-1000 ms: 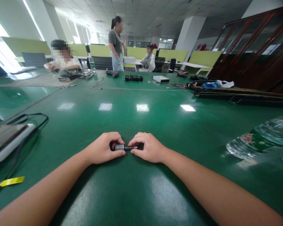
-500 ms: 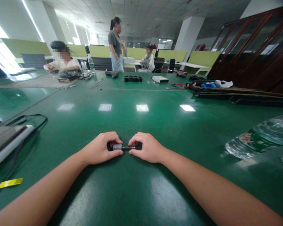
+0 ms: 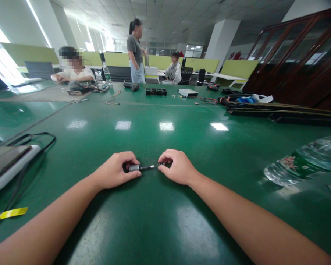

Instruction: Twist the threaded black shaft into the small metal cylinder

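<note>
Near the middle of the green table (image 3: 143,213), my left hand (image 3: 121,170) grips a small grey cylinder (image 3: 134,168) between thumb and fingers. A thin dark shaft (image 3: 147,168) with a silvery tip points right from the cylinder. My right hand (image 3: 178,167) pinches a small dark coiled piece, like a spring (image 3: 161,163), just right of the tip. A narrow gap separates the coiled piece from the shaft. My fingers partly hide both parts.
At the left lie a white-edged device (image 3: 34,151) and a black cable with a yellow tag (image 3: 13,213). A water bottle (image 3: 300,162) lies at the right. Black fans (image 3: 156,92) and long dark bars (image 3: 287,112) are farther back. Several people are beyond.
My right hand has moved right and slightly up with the coiled piece, which has come off the shaft. My left hand has shifted slightly left and up with the cylinder.
</note>
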`<action>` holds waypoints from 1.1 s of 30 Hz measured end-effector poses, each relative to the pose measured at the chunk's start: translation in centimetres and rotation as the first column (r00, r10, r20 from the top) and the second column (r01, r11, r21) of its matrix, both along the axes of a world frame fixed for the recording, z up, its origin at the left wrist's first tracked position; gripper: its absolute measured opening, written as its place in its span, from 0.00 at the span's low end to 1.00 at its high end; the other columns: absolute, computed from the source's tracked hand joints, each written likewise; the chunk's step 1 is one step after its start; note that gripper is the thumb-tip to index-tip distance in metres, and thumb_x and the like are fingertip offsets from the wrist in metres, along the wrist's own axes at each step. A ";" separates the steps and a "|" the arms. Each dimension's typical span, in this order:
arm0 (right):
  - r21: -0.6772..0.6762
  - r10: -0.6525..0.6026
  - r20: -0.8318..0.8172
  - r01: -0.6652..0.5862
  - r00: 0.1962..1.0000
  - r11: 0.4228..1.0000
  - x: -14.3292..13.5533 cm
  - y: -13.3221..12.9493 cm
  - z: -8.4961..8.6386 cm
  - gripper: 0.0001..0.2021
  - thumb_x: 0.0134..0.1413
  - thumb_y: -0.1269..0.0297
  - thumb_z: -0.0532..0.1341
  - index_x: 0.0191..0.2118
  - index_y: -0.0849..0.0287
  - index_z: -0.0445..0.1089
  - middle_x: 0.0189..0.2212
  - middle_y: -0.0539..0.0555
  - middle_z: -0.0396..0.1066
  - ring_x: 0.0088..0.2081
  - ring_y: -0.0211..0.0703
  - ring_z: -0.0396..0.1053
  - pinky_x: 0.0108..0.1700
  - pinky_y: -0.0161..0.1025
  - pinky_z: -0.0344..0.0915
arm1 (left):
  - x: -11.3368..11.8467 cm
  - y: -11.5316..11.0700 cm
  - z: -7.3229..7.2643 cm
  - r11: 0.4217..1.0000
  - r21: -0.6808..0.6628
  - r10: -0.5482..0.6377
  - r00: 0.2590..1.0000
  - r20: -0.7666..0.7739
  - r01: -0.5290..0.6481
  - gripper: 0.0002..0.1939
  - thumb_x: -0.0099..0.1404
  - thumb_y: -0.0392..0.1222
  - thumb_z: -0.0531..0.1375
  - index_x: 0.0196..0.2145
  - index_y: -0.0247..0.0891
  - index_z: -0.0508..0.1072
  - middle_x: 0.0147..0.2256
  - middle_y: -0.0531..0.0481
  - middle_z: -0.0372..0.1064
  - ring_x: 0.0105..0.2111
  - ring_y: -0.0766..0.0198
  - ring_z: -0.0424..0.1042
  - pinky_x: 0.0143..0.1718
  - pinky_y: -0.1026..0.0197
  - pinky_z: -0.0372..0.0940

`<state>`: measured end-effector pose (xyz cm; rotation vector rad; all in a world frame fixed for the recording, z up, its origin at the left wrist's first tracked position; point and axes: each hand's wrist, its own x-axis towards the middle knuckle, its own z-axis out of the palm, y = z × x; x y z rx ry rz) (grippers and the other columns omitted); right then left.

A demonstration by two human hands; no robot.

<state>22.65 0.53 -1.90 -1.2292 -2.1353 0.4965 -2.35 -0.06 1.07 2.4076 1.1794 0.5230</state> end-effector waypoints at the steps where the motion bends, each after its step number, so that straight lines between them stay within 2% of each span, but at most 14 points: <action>1: -0.002 0.010 0.000 -0.010 1.000 1.000 0.0 0.0 0.0 0.04 0.46 0.70 0.66 0.31 0.58 0.75 0.29 0.50 0.70 0.30 0.38 0.66 0.34 0.37 0.61 | 0.0 0.0 0.0 1.000 0.003 0.004 1.000 -0.001 -0.004 0.12 0.61 0.48 0.64 0.35 0.36 0.74 0.31 0.51 0.69 0.30 0.62 0.68 0.33 0.63 0.60; 17: 0.022 0.123 -0.011 -0.122 0.992 0.992 -0.4 -0.2 -0.1 0.04 0.47 0.69 0.67 0.32 0.57 0.76 0.29 0.50 0.72 0.31 0.38 0.67 0.36 0.36 0.62 | 0.4 -0.3 -0.2 1.000 -0.026 -0.003 1.000 0.003 0.003 0.13 0.61 0.49 0.64 0.35 0.36 0.74 0.30 0.51 0.69 0.30 0.63 0.68 0.32 0.63 0.60; 19: 0.019 0.154 -0.032 -0.154 0.987 0.988 -0.5 -0.2 -0.1 0.06 0.47 0.71 0.67 0.34 0.58 0.76 0.29 0.50 0.73 0.32 0.38 0.68 0.37 0.36 0.63 | 0.5 -0.3 -0.2 1.000 -0.020 -0.006 1.000 0.001 0.006 0.13 0.61 0.49 0.64 0.35 0.36 0.74 0.30 0.52 0.69 0.30 0.63 0.68 0.32 0.63 0.60; 24: -0.027 0.282 -0.110 -0.286 0.953 0.958 -0.6 -0.5 0.1 0.21 0.45 0.79 0.65 0.48 0.57 0.72 0.36 0.51 0.77 0.36 0.40 0.70 0.44 0.39 0.66 | 0.6 -0.4 -0.2 1.000 -0.013 -0.016 1.000 0.009 0.016 0.13 0.61 0.48 0.64 0.36 0.36 0.74 0.31 0.51 0.69 0.31 0.63 0.68 0.33 0.63 0.60; 33: -0.019 0.298 -0.108 -0.302 0.948 0.953 -0.5 -0.5 0.1 0.20 0.47 0.78 0.64 0.48 0.58 0.72 0.37 0.51 0.77 0.36 0.40 0.71 0.44 0.40 0.66 | 0.7 -0.6 -0.4 1.000 -0.024 -0.017 1.000 0.018 0.017 0.13 0.60 0.48 0.65 0.37 0.36 0.74 0.31 0.51 0.70 0.31 0.63 0.69 0.33 0.63 0.60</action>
